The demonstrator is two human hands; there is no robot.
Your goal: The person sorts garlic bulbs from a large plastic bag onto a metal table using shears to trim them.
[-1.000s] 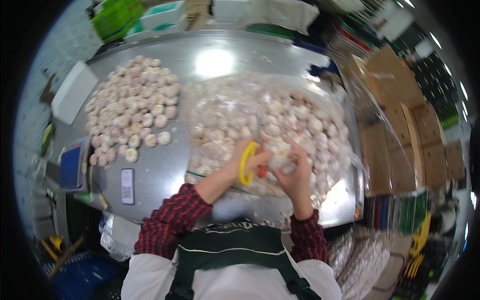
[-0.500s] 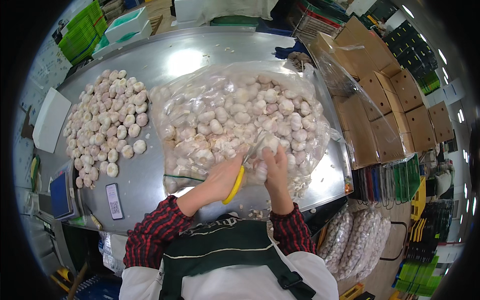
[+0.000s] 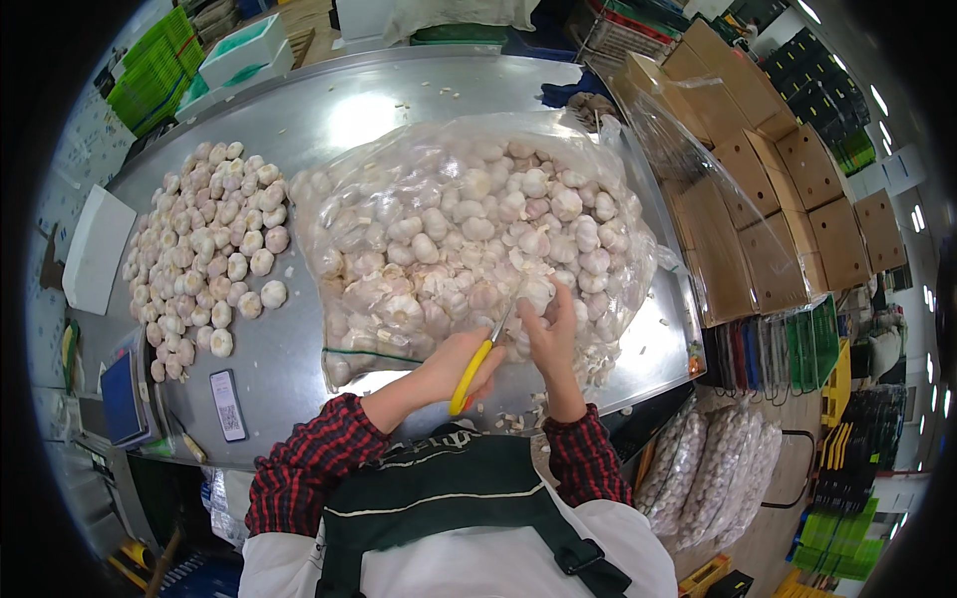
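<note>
My left hand (image 3: 454,367) is closed around a pair of scissors (image 3: 470,379) with yellow handles, the metal blades pointing up and to the right. Just beyond the blade tips, the thumb and fingers of my right hand (image 3: 554,344) grip a whitish garlic bulb (image 3: 536,292). Both hands are over the near side of a large clear plastic bag (image 3: 344,214), spread open and full of garlic bulbs. Loose papery skins and stem bits lie among the bulbs near my fingers. Left of the bag sits a pile of garlic bulbs (image 3: 204,244) on the metal table (image 3: 269,364).
A phone (image 3: 227,405) and a blue notebook (image 3: 122,397) lie at the table's near left. Cardboard boxes (image 3: 758,219) stand along the right side. Filled bags of garlic (image 3: 708,473) rest below at right. A white foam panel (image 3: 98,249) stands at the left edge.
A second bulb seen by my right palm is no longer visible there. My left hand and the scissors have shifted slightly, while my right hand still grips a bulb.
</note>
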